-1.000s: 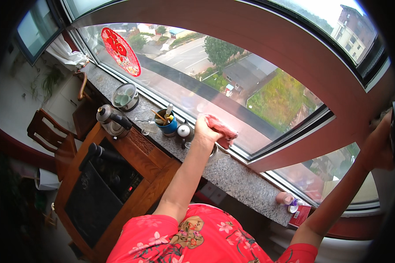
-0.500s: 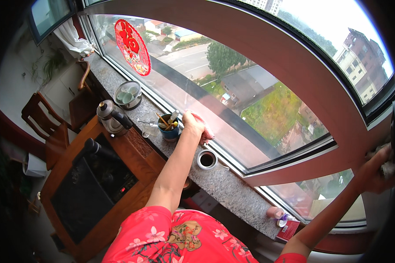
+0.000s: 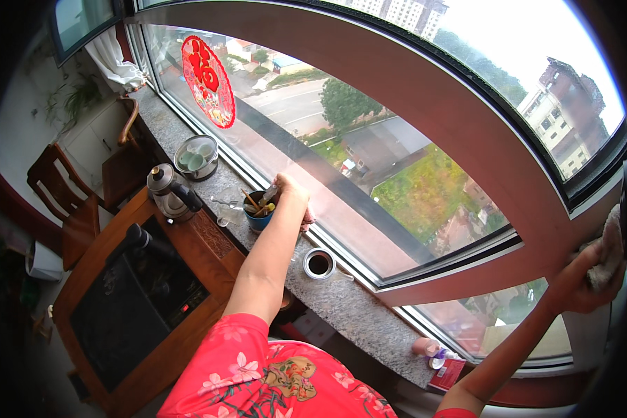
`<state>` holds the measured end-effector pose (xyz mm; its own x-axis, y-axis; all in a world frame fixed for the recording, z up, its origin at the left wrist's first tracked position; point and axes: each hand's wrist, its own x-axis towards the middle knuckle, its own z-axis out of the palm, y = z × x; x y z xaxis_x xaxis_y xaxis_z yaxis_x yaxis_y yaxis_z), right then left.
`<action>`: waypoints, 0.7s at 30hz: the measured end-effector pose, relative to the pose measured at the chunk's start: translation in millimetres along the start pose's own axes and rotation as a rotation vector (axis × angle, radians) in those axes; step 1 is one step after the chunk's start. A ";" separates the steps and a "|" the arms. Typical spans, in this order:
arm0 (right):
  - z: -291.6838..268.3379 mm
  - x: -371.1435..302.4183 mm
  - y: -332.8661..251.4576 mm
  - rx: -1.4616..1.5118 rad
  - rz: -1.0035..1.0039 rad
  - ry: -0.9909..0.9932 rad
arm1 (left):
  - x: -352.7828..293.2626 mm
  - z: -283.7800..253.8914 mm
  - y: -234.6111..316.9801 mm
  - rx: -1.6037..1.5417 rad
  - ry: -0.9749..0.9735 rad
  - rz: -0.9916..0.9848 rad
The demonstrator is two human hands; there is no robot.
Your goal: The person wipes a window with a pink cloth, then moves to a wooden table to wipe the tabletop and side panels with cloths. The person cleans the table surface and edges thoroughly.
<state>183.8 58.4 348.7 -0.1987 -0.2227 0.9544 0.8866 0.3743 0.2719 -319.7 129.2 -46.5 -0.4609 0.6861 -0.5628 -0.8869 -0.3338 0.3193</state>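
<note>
My left hand (image 3: 292, 189) reaches out to the lower edge of the large window (image 3: 355, 188). Its fingers are closed around a pink cloth (image 3: 308, 217), mostly hidden behind the hand and wrist. Close by on the granite sill stands a dark blue pot (image 3: 258, 221) with brushes and sticks in it. A can of dark liquid (image 3: 319, 263) sits on the sill, nearer to me. Far to the right, my right hand (image 3: 577, 284) grips a greyish-white cloth (image 3: 612, 240) against the dark frame edge at the picture's rim.
Along the granite sill (image 3: 355, 317) stand a glass-sided bowl of pale green cups (image 3: 196, 157) and a small red box (image 3: 446, 374). A metal kettle (image 3: 171, 191) rests on the wooden tea table (image 3: 83, 320) at left, with wooden chairs (image 3: 63, 198) beyond. A round red decoration (image 3: 209, 80) hangs on the glass.
My left hand has moved slightly left and up along the window's lower edge, and the pink cloth shows less. My right hand, with its cloth, appears a little farther left. The view has shifted slightly.
</note>
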 end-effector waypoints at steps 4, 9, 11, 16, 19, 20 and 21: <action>-3.3 14.9 -4.3 0.036 -0.148 -0.103 | 5.5 -5.4 14.0 0.028 0.028 0.045; -2.5 7.4 1.3 0.007 -0.091 -0.050 | -8.1 -16.0 -1.7 0.025 0.174 0.303; -3.2 6.9 2.3 0.001 -0.101 -0.057 | -20.5 -11.9 -7.7 0.014 0.182 0.429; -0.9 3.6 6.4 -0.067 -0.129 0.016 | -96.4 41.1 -27.2 -0.176 -0.095 0.705; -0.1 2.5 0.5 -0.085 -0.108 0.005 | -172.2 78.9 -39.5 0.325 -0.005 0.765; 1.3 3.9 -2.2 -0.072 -0.099 0.003 | -174.3 80.6 -43.3 0.343 0.003 0.814; 1.9 4.7 -3.9 -0.067 -0.096 -0.003 | -176.3 81.8 -53.6 0.403 -0.031 0.925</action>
<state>178.6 57.6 352.4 -0.2854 -0.2518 0.9247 0.8892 0.2905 0.3535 -188.4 78.9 98.1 -0.9566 0.2863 0.0543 -0.1022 -0.5042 0.8575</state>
